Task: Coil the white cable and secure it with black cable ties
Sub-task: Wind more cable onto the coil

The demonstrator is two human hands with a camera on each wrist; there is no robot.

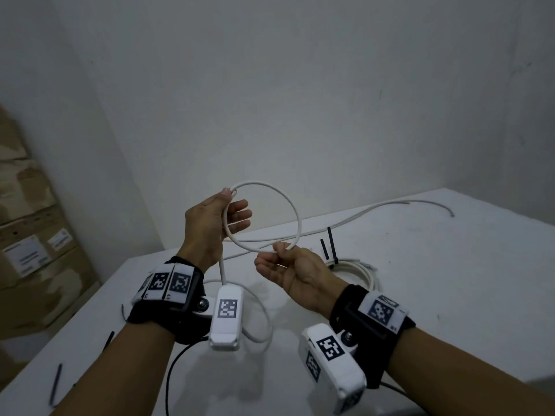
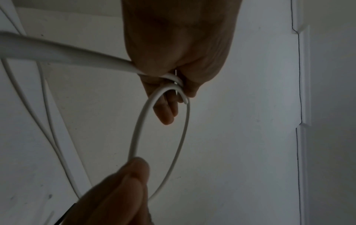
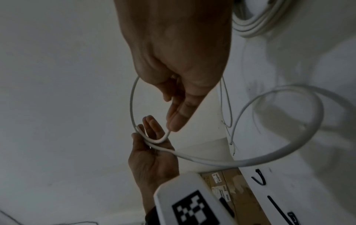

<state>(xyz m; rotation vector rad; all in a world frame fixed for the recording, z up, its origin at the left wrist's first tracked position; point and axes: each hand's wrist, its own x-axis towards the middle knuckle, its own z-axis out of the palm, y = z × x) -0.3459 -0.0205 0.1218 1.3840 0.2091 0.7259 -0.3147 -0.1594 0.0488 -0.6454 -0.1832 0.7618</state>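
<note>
I hold a single round loop of the white cable [image 1: 292, 202] in the air above the white table [image 1: 450, 295]. My left hand [image 1: 231, 196] pinches the cable's end and the crossing strand at the loop's upper left. My right hand [image 1: 282, 249] pinches the bottom of the loop. In the left wrist view the loop [image 2: 185, 137] hangs from my left hand [image 2: 173, 85] to my right hand's fingertips [image 2: 134, 175]. From the left hand the slack [image 3: 308, 137] drops and curls on the table. Loose black cable ties [image 1: 55, 382] lie at the table's near left.
A finished white coil [image 1: 360, 270] bound with upright black ties [image 1: 330, 244] lies right of my right hand. A long white cable stretch [image 1: 375, 207] runs toward the table's far right. Cardboard boxes [image 1: 30, 229] stand at the left, off the table. A wall is close behind.
</note>
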